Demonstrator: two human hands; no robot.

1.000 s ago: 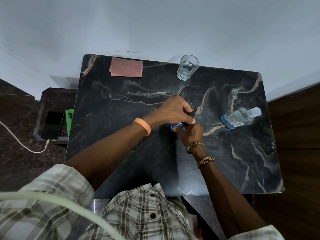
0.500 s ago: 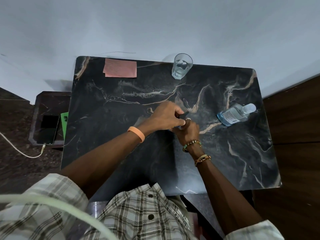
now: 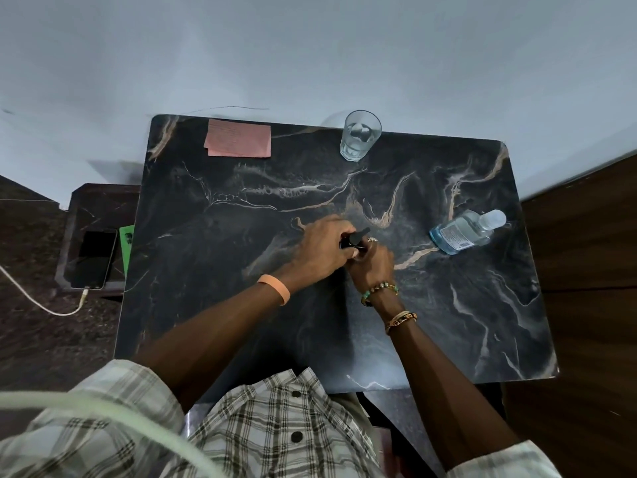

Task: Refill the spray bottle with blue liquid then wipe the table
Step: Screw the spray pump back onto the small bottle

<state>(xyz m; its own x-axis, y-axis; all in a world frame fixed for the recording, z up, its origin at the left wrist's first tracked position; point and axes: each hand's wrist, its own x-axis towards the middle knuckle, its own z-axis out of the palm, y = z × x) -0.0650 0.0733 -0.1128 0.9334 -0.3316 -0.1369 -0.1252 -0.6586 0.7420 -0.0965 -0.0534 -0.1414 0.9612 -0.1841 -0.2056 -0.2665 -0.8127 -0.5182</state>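
Between hands (image 3: pixel 344 258), upright spray bottle (image 3: pixel 353 240), nozzle (image 3: pixel 364 231) rightward

On the black marble table (image 3: pixel 193 243), seen from its middle: a flat pink cloth (image 3: pixel 239 138) lies at 11 o'clock, a clear drinking glass (image 3: pixel 360 136) stands at 12, and a clear plastic bottle of blue liquid (image 3: pixel 462 234) lies at 3. There is bare room at 9 and 5.

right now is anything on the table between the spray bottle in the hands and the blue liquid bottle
Nothing visible: only bare marble table separates the spray bottle, gripped by the left hand and right hand, from the blue liquid bottle lying on its side. The glass stands farther back.
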